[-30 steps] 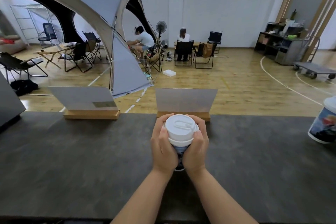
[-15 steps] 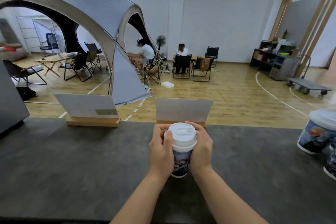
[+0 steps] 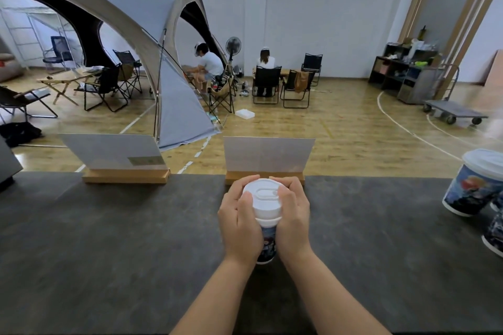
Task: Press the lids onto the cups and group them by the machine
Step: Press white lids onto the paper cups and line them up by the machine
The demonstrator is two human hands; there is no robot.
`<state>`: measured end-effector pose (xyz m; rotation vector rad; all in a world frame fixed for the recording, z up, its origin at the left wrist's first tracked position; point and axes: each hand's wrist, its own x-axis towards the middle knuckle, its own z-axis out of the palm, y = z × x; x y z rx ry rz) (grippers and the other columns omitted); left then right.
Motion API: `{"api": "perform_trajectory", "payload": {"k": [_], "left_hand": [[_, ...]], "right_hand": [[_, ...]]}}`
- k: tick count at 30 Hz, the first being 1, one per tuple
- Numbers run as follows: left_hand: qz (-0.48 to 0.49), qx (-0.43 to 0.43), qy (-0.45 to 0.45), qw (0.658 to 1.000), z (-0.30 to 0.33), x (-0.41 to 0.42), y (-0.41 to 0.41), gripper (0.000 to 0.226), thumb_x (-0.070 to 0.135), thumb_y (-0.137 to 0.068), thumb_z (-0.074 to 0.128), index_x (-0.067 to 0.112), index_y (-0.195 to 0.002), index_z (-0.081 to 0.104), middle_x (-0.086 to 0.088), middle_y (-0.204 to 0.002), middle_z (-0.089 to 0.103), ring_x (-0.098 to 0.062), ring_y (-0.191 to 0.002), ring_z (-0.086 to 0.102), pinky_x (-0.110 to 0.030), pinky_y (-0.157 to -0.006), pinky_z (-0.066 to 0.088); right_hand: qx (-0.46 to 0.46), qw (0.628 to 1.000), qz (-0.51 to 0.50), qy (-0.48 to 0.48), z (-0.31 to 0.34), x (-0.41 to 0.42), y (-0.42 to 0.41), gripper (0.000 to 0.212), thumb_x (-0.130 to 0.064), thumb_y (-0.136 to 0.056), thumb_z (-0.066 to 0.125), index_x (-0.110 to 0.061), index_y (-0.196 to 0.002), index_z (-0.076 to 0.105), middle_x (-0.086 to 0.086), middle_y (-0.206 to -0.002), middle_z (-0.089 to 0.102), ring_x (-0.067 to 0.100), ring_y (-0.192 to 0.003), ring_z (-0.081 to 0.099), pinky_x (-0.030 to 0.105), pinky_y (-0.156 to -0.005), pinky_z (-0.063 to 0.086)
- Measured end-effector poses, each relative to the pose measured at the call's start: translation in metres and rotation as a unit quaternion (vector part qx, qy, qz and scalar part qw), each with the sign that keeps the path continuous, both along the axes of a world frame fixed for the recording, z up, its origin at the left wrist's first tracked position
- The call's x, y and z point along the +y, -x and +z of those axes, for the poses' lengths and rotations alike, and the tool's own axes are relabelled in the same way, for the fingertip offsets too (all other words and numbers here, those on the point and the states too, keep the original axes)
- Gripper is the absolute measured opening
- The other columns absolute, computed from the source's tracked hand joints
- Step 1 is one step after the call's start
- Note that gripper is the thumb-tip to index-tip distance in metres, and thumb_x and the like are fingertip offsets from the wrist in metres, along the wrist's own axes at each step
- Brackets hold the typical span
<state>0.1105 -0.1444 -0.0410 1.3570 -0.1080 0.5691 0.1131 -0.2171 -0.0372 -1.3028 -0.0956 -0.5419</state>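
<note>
Head view: both hands, left hand and right hand, clasped around lidded cup, sign stand just behind, more cups far right.

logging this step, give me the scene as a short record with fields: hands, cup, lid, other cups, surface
left hand: wrapped around the cup, thumb on the lid rim
right hand: wrapped around the cup's other side
cup: printed, upright on the counter between both hands
lid: white, on top of the cup
other cups: lidded, at the right edge
counter: dark grey
</note>
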Motion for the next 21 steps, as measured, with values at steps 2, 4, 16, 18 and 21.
{"api": "perform_trajectory", "payload": {"k": [2,4,16,18,21], "left_hand": [[0.003,-0.003,-0.002,1.000,-0.001,-0.001,-0.001,0.037,0.034,-0.088,0.042,0.013,-0.104,0.068,-0.005,-0.095,0.072,-0.026,-0.089,0.070,-0.035,-0.065,0.058],[0.011,-0.006,-0.006,1.000,-0.002,-0.001,-0.002,0.033,0.027,-0.090,0.041,0.013,-0.103,0.068,-0.005,-0.096,0.071,-0.027,-0.090,0.069,-0.040,-0.067,0.059],[0.115,0.014,-0.179,0.977,-0.001,-0.001,0.020,0.033,0.047,-0.096,0.026,0.035,-0.107,0.054,0.011,-0.099,0.067,-0.010,-0.092,0.063,-0.037,-0.070,0.057],[0.120,0.021,-0.170,0.978,0.000,-0.002,0.026,0.038,0.052,-0.094,0.023,0.032,-0.106,0.052,0.009,-0.098,0.066,-0.010,-0.091,0.063,-0.032,-0.069,0.056],[0.099,0.030,-0.115,0.988,0.003,0.005,0.025,0.030,0.044,-0.094,0.030,0.024,-0.099,0.052,0.011,-0.091,0.064,-0.005,-0.086,0.063,-0.018,-0.061,0.051]], "right_hand": [[0.001,1.000,0.005,-0.004,0.000,-0.001,-0.001,0.016,-0.022,-0.086,0.049,-0.012,-0.088,0.060,0.009,-0.083,0.066,0.025,-0.077,0.064,0.037,-0.062,0.052],[0.002,1.000,0.006,-0.009,0.000,0.000,-0.001,0.016,-0.023,-0.086,0.049,-0.011,-0.088,0.060,0.010,-0.084,0.066,0.025,-0.078,0.064,0.036,-0.061,0.052],[0.029,0.998,-0.037,0.032,-0.006,0.006,0.027,0.029,-0.041,-0.099,0.039,-0.030,-0.115,0.060,-0.009,-0.104,0.068,0.014,-0.099,0.067,0.031,-0.077,0.058],[0.014,0.999,-0.020,0.032,-0.006,0.005,0.028,0.036,-0.040,-0.096,0.035,-0.024,-0.115,0.060,-0.004,-0.105,0.069,0.015,-0.099,0.066,0.028,-0.077,0.055],[0.001,1.000,0.012,0.010,-0.006,0.004,0.022,0.034,-0.031,-0.094,0.032,-0.018,-0.106,0.061,0.008,-0.103,0.068,0.024,-0.096,0.066,0.035,-0.077,0.055]]}}
